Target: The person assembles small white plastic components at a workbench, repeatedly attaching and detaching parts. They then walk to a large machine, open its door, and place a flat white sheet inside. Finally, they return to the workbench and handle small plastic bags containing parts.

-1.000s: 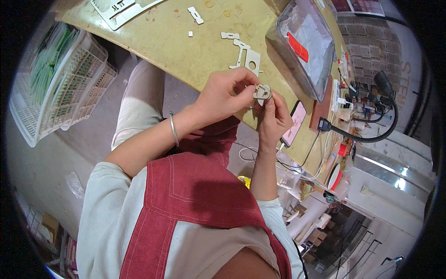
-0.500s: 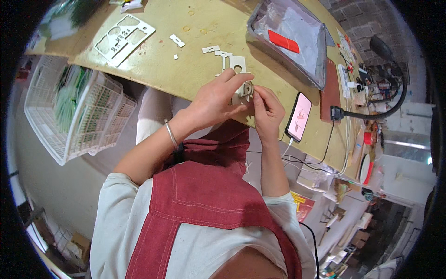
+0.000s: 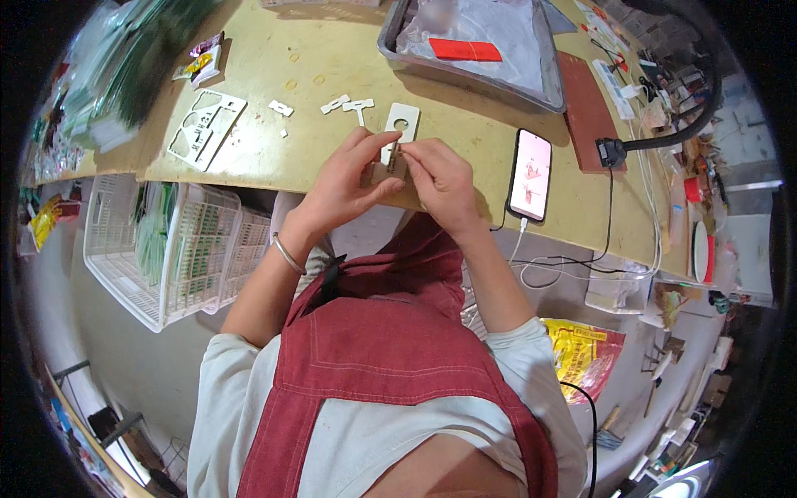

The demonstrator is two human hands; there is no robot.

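Note:
Close to the table's near edge, my two hands meet around a small cream-coloured flat-cut piece (image 3: pixel 388 163), partly hidden by the fingers. My left hand (image 3: pixel 344 183) holds it between curved fingers and thumb. From the right, my right hand (image 3: pixel 442 183) pinches at its edge with thumb and forefinger. Just beyond the fingertips lies a cream plate with a round hole (image 3: pixel 404 112). Small slotted cream pieces (image 3: pixel 335 104) lie left of that plate. A larger cut-out sheet (image 3: pixel 207 129) rests farther left.
A grey tray (image 3: pixel 519 97) with a red packet (image 3: pixel 465 50) stands at the back. A plugged-in phone (image 3: pixel 530 176) lies right of my hands, near a reddish-brown board (image 3: pixel 583 116) and cables. White plastic baskets (image 3: pixel 166 274) stand below the table's left edge.
The whole view has shifted, with the hands now appearing further left. The piece shows narrower between my fingers, and my right hand has closed in over its edge.

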